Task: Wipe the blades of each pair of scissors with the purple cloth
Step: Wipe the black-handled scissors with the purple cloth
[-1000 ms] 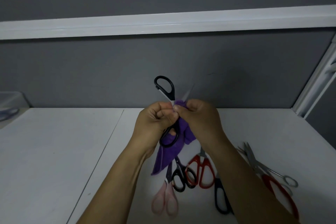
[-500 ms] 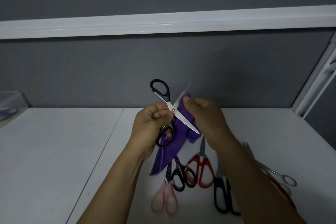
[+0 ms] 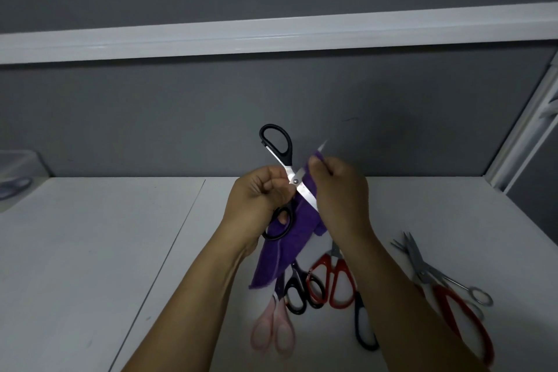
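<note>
A white table (image 3: 90,251) fills the lower part of the view, with a seam running from near to far on its left half. Nearest on it, between the two forearms, lie pink scissors (image 3: 273,320). To their right are dark-handled scissors (image 3: 359,329), partly hidden under the right forearm. Just beyond these are small black scissors (image 3: 302,282) and red scissors (image 3: 334,263), handles pointing near and overlapping each other. Off to the right, big red scissors (image 3: 444,296) lie under or against metal scissors (image 3: 422,269) whose blades point far.

Above this group, off the table, the left hand (image 3: 259,199) has its fingers curled round the lower handle of the black scissors (image 3: 294,181). These are spread into a cross, the other handle sticking up and far. The right hand (image 3: 341,190) pinches the purple cloth (image 3: 283,248) round the blade that points up and to the right, and only that blade's tip shows past the fingers. The second blade slants down to the right across the front of the cloth. The rest of the cloth hangs down from the hands, its lower corner near the pink scissors.

At the far left edge stands a clear box (image 3: 18,166). Behind the table rises a grey wall (image 3: 181,115) crossed by a white rail (image 3: 271,33), with a white post (image 3: 525,130) at the right.
</note>
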